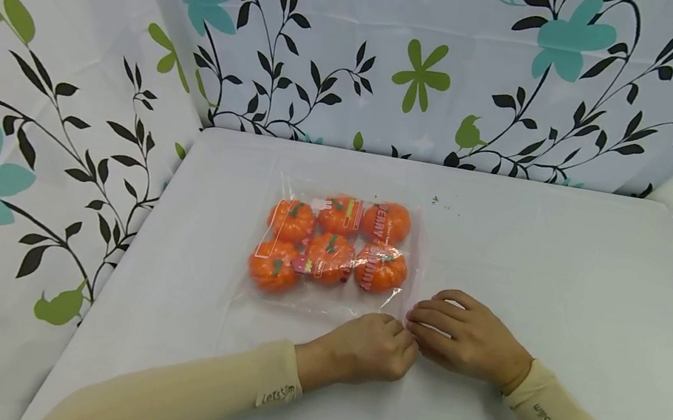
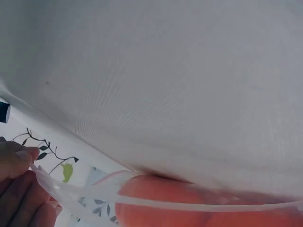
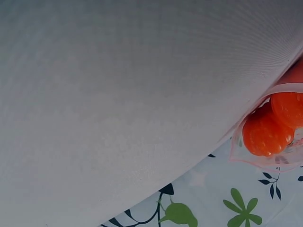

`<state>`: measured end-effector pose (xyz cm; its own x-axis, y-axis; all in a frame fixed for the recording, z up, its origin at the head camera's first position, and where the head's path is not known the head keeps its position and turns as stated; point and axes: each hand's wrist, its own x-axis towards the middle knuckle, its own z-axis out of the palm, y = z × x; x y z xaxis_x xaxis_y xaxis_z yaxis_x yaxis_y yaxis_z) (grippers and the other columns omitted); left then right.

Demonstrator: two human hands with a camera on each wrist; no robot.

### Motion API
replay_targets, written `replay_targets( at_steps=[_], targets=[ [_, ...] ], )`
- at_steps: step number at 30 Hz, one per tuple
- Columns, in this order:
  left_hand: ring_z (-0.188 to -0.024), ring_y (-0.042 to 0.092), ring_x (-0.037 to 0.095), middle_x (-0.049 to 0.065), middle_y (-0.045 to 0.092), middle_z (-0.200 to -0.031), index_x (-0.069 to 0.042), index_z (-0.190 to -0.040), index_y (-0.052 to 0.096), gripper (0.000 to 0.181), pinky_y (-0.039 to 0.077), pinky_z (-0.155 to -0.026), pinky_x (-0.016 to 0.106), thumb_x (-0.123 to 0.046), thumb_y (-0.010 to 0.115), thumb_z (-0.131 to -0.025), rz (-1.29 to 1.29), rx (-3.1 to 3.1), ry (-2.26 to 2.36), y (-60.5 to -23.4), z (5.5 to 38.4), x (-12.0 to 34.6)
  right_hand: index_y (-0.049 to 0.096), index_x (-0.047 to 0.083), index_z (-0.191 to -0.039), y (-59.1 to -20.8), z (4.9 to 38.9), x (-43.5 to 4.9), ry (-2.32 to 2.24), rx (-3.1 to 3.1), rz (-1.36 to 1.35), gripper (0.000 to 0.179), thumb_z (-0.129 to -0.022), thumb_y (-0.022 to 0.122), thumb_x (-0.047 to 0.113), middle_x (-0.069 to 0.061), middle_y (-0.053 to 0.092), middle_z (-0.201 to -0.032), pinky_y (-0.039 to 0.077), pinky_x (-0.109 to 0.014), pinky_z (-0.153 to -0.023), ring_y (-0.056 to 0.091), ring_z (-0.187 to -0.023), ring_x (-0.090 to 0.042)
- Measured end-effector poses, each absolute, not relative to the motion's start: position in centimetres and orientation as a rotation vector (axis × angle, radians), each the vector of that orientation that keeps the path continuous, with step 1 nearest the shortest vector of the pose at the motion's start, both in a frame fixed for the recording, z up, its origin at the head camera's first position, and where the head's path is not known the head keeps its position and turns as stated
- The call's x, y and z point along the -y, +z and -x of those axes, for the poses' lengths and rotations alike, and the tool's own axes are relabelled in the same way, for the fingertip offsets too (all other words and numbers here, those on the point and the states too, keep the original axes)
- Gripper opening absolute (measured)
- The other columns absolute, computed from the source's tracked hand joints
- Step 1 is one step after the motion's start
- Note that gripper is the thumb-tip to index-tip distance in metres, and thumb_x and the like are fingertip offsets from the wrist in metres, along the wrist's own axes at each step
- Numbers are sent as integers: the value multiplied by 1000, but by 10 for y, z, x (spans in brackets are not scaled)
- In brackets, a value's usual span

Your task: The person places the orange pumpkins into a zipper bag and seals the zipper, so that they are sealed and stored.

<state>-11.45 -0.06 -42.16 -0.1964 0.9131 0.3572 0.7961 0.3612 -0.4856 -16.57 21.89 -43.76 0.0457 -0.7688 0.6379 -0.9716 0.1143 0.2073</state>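
A clear plastic bag (image 1: pixel 307 299) with pink printing lies flat on the white table, holding several small orange pumpkins (image 1: pixel 329 257) with green stems. At the bag's near right corner, my left hand (image 1: pixel 362 350) pinches the edge with curled fingers. My right hand (image 1: pixel 463 337) meets it there from the right, its bent fingertips gripping the same corner. In the left wrist view, fingers (image 2: pixel 21 189) pinch the bag's raised edge beside blurred pumpkins (image 2: pixel 161 215). The right wrist view shows pumpkins (image 3: pixel 267 130) inside the bag but no hand. Fingertips are partly hidden in the head view.
The white table (image 1: pixel 567 281) extends to the right and behind the bag. Curtains (image 1: pixel 340 38) printed with leaves and flowers hang along the back and sides. Small dark specks (image 1: pixel 436 200) mark the table beyond the bag.
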Motion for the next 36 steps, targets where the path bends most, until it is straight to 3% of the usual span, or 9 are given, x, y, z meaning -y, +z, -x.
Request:
replay_targets(
  at_steps=[14, 24, 36],
  targets=[
    [-63, 59, 9, -2, 63, -78, -9, -89, 67, 15, 55, -65, 22, -8, 54, -95, 1380, 1968, 145, -421, 118, 5, 78, 3, -95, -432, 163, -214, 467, 1889, -1632, 33, -105, 51, 20, -8, 75, -98, 56, -43, -79, 71, -88, -21],
    [-69, 62, 10, -2, 63, -81, -10, -89, 67, 12, 57, -76, 22, -8, 57, -96, 1318, 2034, 99, -416, 117, 9, 78, 4, -92, -424, 165, -209, 453, 1889, -1599, 35, -105, 53, 25, -7, 75, -93, 57, -43, -76, 71, -82, -20],
    [-64, 61, 8, -4, 65, -81, -13, -85, 67, 7, 52, -59, 20, -10, 70, -90, 1329, 2178, -81, -410, 118, 11, 74, 4, -89, -424, 165, -204, 463, 1918, -1608, 34, -105, 53, 25, -7, 74, -93, 57, -43, -76, 70, -81, -20]
  ],
)
